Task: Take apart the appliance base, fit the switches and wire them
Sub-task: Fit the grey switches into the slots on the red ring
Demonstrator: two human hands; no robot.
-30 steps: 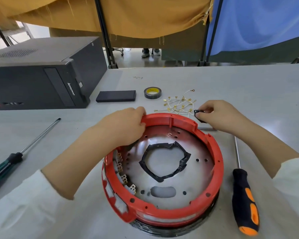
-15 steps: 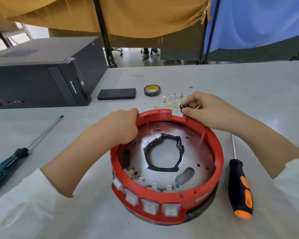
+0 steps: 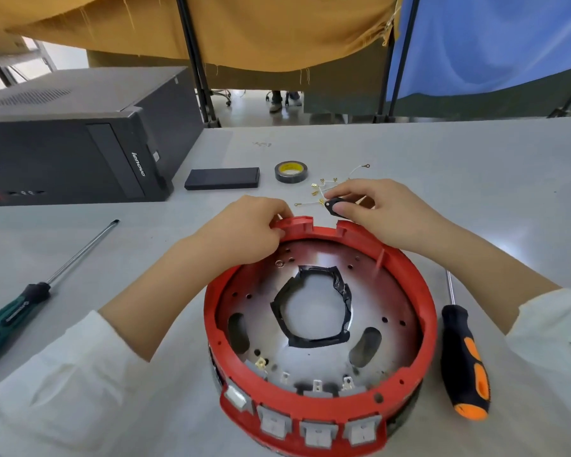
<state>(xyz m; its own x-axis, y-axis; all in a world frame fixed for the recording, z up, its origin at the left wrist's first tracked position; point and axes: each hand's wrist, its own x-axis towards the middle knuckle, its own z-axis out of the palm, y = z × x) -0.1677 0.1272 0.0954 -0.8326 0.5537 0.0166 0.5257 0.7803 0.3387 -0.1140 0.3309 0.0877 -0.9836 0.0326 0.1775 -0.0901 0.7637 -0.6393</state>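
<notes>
The round red appliance base [image 3: 422, 291] lies upside down on the table, its metal plate [image 3: 376, 298] and taped centre hole showing. Several grey rocker switches [image 3: 317, 432] sit in its near wall. My left hand [image 3: 244, 232] grips the far rim beside a notch. Just behind that notch, my right hand [image 3: 386, 212] pinches a small black part [image 3: 335, 206]. A tangle of white wires with brass terminals [image 3: 327, 189] lies on the table behind the hands, partly hidden by them.
An orange-and-black screwdriver [image 3: 465, 361] lies right of the base, a green-handled one [image 3: 20, 308] at the left. A tape roll [image 3: 290, 171], a flat black box [image 3: 222, 178] and a black computer case [image 3: 80, 136] stand farther back.
The base has been turned round so its switches now face me. My right hand has carried the black part from the right side to the notch in the far rim.
</notes>
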